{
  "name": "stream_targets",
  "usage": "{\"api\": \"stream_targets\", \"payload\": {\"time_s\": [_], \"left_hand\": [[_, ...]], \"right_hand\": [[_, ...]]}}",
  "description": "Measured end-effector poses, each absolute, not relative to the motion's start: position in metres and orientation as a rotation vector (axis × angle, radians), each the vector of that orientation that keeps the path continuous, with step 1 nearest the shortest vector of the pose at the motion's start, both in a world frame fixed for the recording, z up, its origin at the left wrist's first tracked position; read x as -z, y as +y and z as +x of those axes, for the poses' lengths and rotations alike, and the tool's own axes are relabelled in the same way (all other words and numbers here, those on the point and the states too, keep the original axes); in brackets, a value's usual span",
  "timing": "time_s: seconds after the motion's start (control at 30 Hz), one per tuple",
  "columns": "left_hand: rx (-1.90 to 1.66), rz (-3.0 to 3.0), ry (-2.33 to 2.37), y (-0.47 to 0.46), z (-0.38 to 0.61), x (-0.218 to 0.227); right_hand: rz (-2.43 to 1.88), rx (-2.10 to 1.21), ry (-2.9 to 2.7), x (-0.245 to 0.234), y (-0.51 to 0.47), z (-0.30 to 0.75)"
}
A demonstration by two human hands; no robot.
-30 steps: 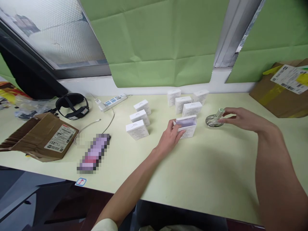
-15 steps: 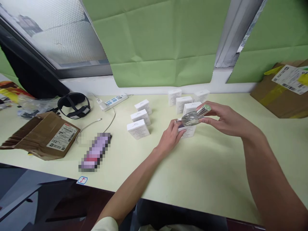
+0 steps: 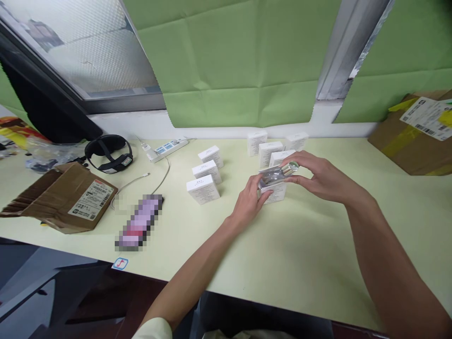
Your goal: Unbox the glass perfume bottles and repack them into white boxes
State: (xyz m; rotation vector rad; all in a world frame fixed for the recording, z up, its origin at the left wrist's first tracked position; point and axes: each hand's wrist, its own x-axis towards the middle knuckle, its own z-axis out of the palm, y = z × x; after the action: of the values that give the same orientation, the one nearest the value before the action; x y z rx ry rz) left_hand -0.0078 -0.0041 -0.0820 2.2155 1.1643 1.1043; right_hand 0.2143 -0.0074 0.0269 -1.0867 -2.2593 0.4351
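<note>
Between thumb and fingers of my right hand [image 3: 312,173] is a clear glass bottle [image 3: 273,175] with a shiny silver-green cap, most likely perfume. It lies tilted over the top of an open white box [image 3: 274,194]; how deep it sits inside I cannot tell. My left hand [image 3: 249,197] grips the left side of that box, thumb on the front face and fingers at the top edge. Right behind stand several closed white boxes [image 3: 270,151]. Three more upright boxes [image 3: 203,189] form a row left of my left hand.
On the left are an opened brown carton [image 3: 81,202], a black headset [image 3: 109,155], a white power strip [image 3: 169,149], a cable and a blurred phone [image 3: 140,222]. A taped cardboard box [image 3: 413,136] stands at the right, and a green cloth [image 3: 240,66] hangs behind the table.
My right hand has moved slightly left and down with the bottle, which now sits lower against the open box. My left hand stays on the box.
</note>
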Motion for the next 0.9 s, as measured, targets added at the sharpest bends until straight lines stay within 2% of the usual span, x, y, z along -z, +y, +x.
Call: {"api": "stream_targets", "payload": {"time_s": [0.9], "left_hand": [[-1.154,2.123,1.092,-0.003,-0.007,0.080]], "right_hand": [[-1.068,-0.435,-2.285,-0.016,-0.003,0.202]]}}
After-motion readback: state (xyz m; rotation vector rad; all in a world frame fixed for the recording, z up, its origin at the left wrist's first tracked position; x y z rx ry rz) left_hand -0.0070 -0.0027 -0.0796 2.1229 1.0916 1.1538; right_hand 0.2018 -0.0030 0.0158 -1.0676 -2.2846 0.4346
